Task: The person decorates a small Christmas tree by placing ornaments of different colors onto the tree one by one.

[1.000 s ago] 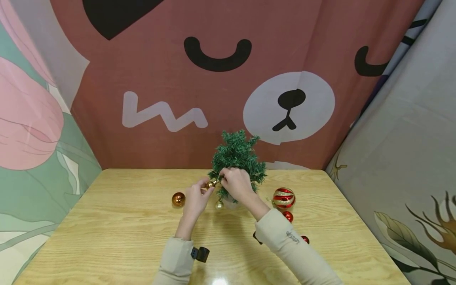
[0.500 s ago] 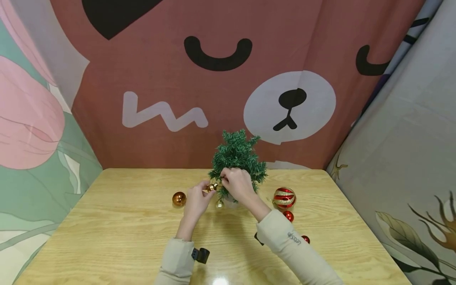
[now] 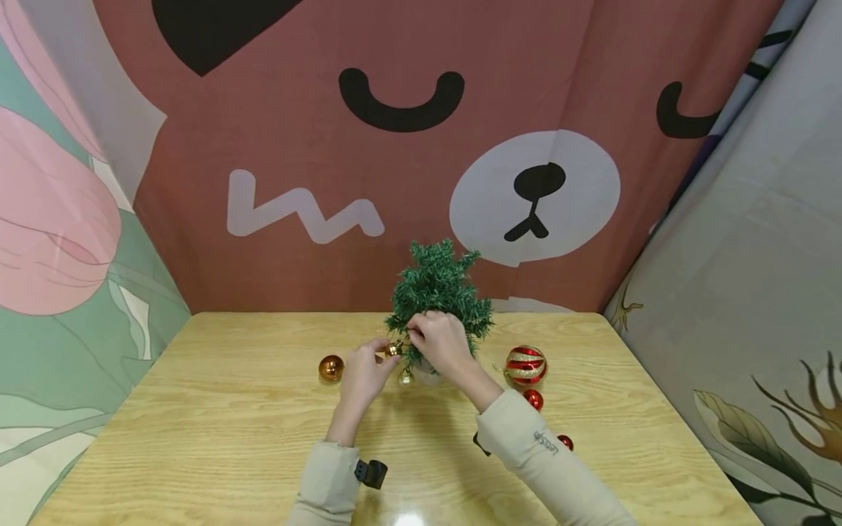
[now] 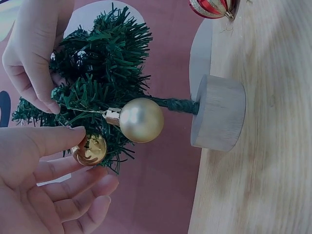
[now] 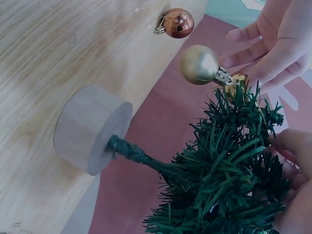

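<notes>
A small green artificial Christmas tree [image 3: 434,281] stands at the back of the table on a round pale wooden base [image 4: 219,114]. My left hand [image 3: 360,374] pinches a shiny gold bauble [image 4: 93,151] between thumb and index finger at the tree's left side, the other fingers spread loosely. Against the tree, my right hand [image 3: 442,340] has thumb and fingers curled at a branch just above that bauble; its fingertips are partly hidden by needles. A matte gold bauble [image 4: 141,120] hangs by a thin string from a low branch close by.
Left of the tree lies a copper-coloured bauble [image 3: 331,368] on the wooden table [image 3: 217,424]. To the right are a large red-and-gold striped bauble [image 3: 525,366] and two small red baubles, one [image 3: 533,399] behind the other [image 3: 565,443]. A printed cloth [image 3: 296,277] hangs behind.
The shiny gold bauble in my left fingers has come slightly down and to the right, closer under the branch. My right hand has stayed almost still at the tree.
</notes>
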